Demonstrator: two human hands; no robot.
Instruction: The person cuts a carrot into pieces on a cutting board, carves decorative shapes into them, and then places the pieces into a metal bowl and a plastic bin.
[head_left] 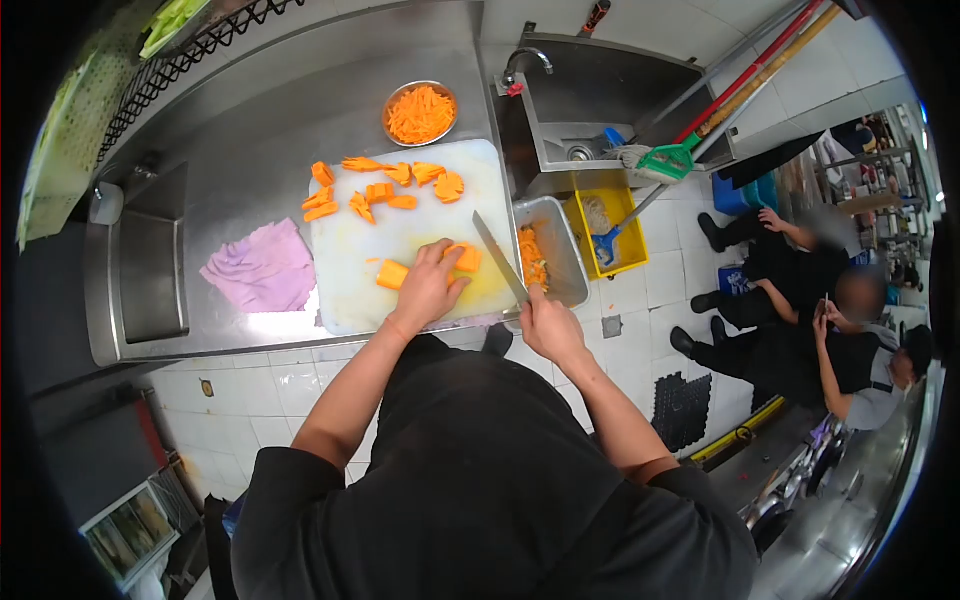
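My right hand [550, 326] grips a kitchen knife [497, 252] by its handle, the blade slanting up and left over the board's right side. Curled over pieces of peeled carrot [391, 274] is my left hand [428, 288], holding them on the white cutting board [345, 315]. Another carrot piece [466, 259] shows beyond its fingers. Farther up the board lie several cut carrot chunks [380, 191], some with notched edges. A round metal bowl [384, 120] full of carrot strips stands behind the board.
A metal bin [573, 245] with carrot bits is right of the board, beside a yellow mop bucket [636, 225]. Left lies a purple cloth [262, 268], near a sink [150, 285]. Another sink [545, 150] is at the back right. Several people sit at the far right.
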